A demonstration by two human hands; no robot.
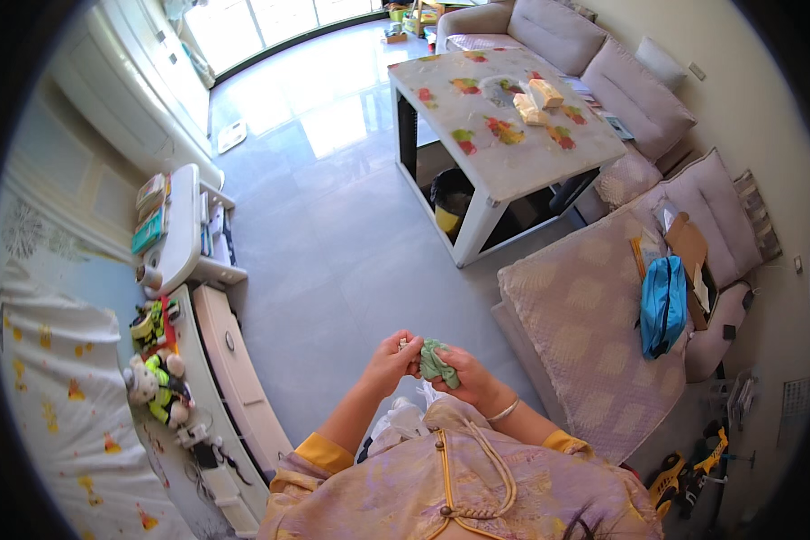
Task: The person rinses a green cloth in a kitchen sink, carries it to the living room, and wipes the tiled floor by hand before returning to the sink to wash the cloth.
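In front of my chest, my right hand [471,379] is closed around a crumpled green cloth [437,364]. Beside it, touching or nearly touching the cloth, my left hand [390,359] has its thumb and fingers pinched together. A small pale thing [403,343] shows between those fingers; too little of it is visible to name. Below both hands, against my clothing, lies a white plastic bag [399,424], partly hidden by my shirt and forearms.
A table [439,71] with a fruit-patterned cover bears two tissue packs [537,101]; a bin [451,202] stands beneath. On the right, a sofa [580,290] holds a blue bag [663,307] and an open cardboard box [688,243]. To the left, a low cabinet [233,351] carries a teddy bear [158,388].
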